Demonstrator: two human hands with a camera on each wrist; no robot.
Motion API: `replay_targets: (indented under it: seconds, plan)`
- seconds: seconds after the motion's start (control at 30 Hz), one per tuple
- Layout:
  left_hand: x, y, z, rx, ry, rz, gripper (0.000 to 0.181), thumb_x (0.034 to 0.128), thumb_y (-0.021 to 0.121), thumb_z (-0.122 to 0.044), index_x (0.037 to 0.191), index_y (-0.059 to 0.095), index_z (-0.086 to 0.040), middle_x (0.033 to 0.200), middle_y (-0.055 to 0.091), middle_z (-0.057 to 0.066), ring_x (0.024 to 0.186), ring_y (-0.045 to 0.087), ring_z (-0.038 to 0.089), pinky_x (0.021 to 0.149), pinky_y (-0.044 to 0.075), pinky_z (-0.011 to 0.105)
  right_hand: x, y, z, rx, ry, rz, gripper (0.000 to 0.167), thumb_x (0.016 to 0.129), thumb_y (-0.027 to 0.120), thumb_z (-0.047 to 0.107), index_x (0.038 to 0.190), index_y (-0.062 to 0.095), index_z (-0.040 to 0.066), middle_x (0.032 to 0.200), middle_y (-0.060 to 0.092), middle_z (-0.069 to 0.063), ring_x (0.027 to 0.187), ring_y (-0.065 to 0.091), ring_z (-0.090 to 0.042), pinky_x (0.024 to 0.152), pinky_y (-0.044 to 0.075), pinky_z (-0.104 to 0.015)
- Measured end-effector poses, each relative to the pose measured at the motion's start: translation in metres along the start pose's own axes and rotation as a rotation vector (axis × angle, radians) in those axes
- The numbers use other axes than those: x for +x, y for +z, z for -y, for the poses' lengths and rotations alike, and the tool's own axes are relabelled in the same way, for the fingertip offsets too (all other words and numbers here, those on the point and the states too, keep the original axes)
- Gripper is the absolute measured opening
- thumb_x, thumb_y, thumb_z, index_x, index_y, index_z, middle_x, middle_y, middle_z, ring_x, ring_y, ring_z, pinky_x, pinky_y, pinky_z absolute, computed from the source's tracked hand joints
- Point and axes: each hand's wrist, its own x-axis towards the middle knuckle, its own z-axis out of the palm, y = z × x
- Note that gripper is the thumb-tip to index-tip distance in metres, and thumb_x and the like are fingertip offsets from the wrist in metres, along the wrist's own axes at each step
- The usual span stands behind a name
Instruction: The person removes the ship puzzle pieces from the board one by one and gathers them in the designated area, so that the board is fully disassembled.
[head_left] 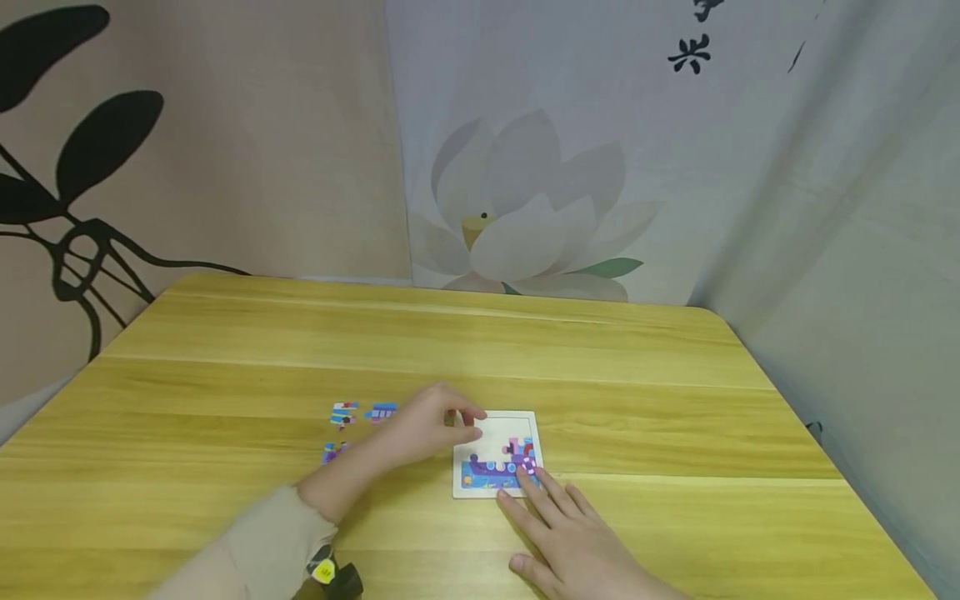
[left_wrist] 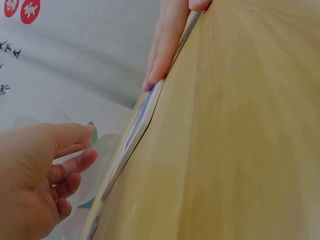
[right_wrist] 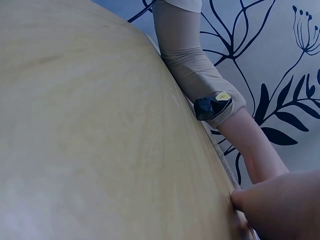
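Puzzle board (head_left: 497, 430) placed on desk (head_left: 637, 400); lower part assembled, top unfilled. Loose pieces (head_left: 383, 412) at left apparently left to be fitted. Left hand (head_left: 429, 427) unclenched over board, nothing visibly grasped; right hand (head_left: 567, 531) spread, rested on lower-right corner.

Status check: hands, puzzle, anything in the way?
Left hand at upper left of puzzle, holding no visible piece. Right hand partly covers lower-right corner. Upper puzzle unfilled; loose pieces lie left.

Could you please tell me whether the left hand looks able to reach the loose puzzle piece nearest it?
Probably yes: the left hand looks empty, and no object lies on that puzzle piece beside its wrist.
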Motion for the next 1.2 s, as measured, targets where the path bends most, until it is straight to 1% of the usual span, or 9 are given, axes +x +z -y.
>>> replay_targets:
  seconds: [0.23, 0.3, 0.47, 0.57, 0.67, 0.8, 0.87, 0.97, 1.2]
  plan:
    - [0.011, 0.016, -0.002, -0.092, 0.024, 0.034, 0.017, 0.0844, 0.073, -0.009, 0.100, 0.073, -0.003, 0.084, 0.067, -0.004, 0.073, 0.058, 0.010, 0.064, 0.051, 0.025, 0.000, 0.001, -0.001, 0.006, -0.003, -0.006, 0.059, 0.102, 0.033, 0.049, 0.151, 0.029, 0.018, 0.154, 0.022, -0.017, 0.139, 0.021, -0.039, 0.103, 0.027, -0.060]
    - [0.014, 0.020, -0.002, -0.111, 0.030, 0.045, 0.017, 0.0839, 0.074, -0.009, 0.099, 0.073, -0.003, 0.083, 0.067, -0.003, 0.072, 0.059, 0.009, 0.064, 0.051, 0.024, 0.000, 0.001, -0.001, 0.012, -0.003, -0.004, 0.059, 0.102, 0.033, 0.049, 0.151, 0.029, 0.018, 0.154, 0.022, -0.017, 0.139, 0.021, -0.039, 0.103, 0.027, -0.060]
    - [0.017, 0.027, -0.003, -0.118, 0.036, 0.070, 0.017, 0.0828, 0.075, -0.009, 0.098, 0.073, -0.001, 0.081, 0.066, -0.003, 0.067, 0.057, 0.009, 0.060, 0.050, 0.024, 0.000, 0.001, -0.001, 0.006, -0.010, -0.009, 0.059, 0.102, 0.034, 0.048, 0.151, 0.030, 0.017, 0.154, 0.022, -0.018, 0.138, 0.022, -0.040, 0.103, 0.028, -0.060]
    - [0.019, 0.030, -0.005, -0.101, 0.041, 0.070, 0.017, 0.0822, 0.075, -0.009, 0.097, 0.073, 0.000, 0.081, 0.066, -0.002, 0.064, 0.055, 0.008, 0.059, 0.050, 0.023, 0.000, 0.001, -0.001, -0.009, -0.018, -0.018, 0.059, 0.101, 0.034, 0.048, 0.150, 0.031, 0.015, 0.154, 0.022, -0.019, 0.138, 0.022, -0.040, 0.102, 0.029, -0.060]
    - [0.019, 0.034, -0.007, -0.057, 0.035, 0.064, 0.017, 0.0812, 0.076, -0.012, 0.095, 0.074, -0.003, 0.081, 0.065, -0.005, 0.069, 0.054, 0.008, 0.063, 0.049, 0.023, 0.001, 0.001, -0.001, -0.021, -0.025, -0.024, 0.059, 0.102, 0.034, 0.047, 0.150, 0.031, 0.014, 0.153, 0.022, -0.019, 0.138, 0.023, -0.041, 0.101, 0.029, -0.061]
    - [0.019, 0.037, -0.009, 0.034, 0.018, 0.050, 0.015, 0.0798, 0.078, -0.019, 0.092, 0.076, -0.010, 0.077, 0.059, -0.013, 0.078, 0.051, 0.009, 0.070, 0.044, 0.025, 0.001, 0.001, -0.001, -0.020, -0.019, -0.016, 0.059, 0.102, 0.034, 0.048, 0.150, 0.032, 0.015, 0.154, 0.022, -0.019, 0.138, 0.023, -0.040, 0.101, 0.029, -0.061]
    - [0.019, 0.038, -0.010, 0.060, 0.013, 0.044, 0.015, 0.0796, 0.079, -0.021, 0.092, 0.076, -0.012, 0.075, 0.058, -0.014, 0.078, 0.049, 0.009, 0.070, 0.043, 0.026, 0.001, 0.001, -0.001, -0.019, -0.015, -0.011, 0.059, 0.101, 0.033, 0.049, 0.150, 0.032, 0.016, 0.154, 0.022, -0.018, 0.138, 0.022, -0.040, 0.102, 0.029, -0.060]
    - [0.018, 0.038, -0.011, 0.071, 0.002, 0.039, 0.014, 0.0793, 0.079, -0.021, 0.091, 0.076, -0.014, 0.075, 0.057, -0.015, 0.078, 0.049, 0.009, 0.070, 0.042, 0.026, 0.001, 0.002, -0.001, -0.025, -0.014, -0.014, 0.060, 0.101, 0.034, 0.050, 0.150, 0.032, 0.017, 0.154, 0.022, -0.018, 0.138, 0.022, -0.039, 0.102, 0.029, -0.060]
    - [0.019, 0.042, -0.013, 0.091, -0.020, 0.037, 0.013, 0.0796, 0.079, -0.019, 0.091, 0.075, -0.015, 0.078, 0.058, -0.014, 0.079, 0.048, 0.008, 0.069, 0.043, 0.023, 0.001, 0.001, -0.002, -0.037, -0.017, -0.024, 0.059, 0.101, 0.035, 0.050, 0.150, 0.033, 0.017, 0.153, 0.024, -0.018, 0.138, 0.023, -0.039, 0.102, 0.030, -0.059]
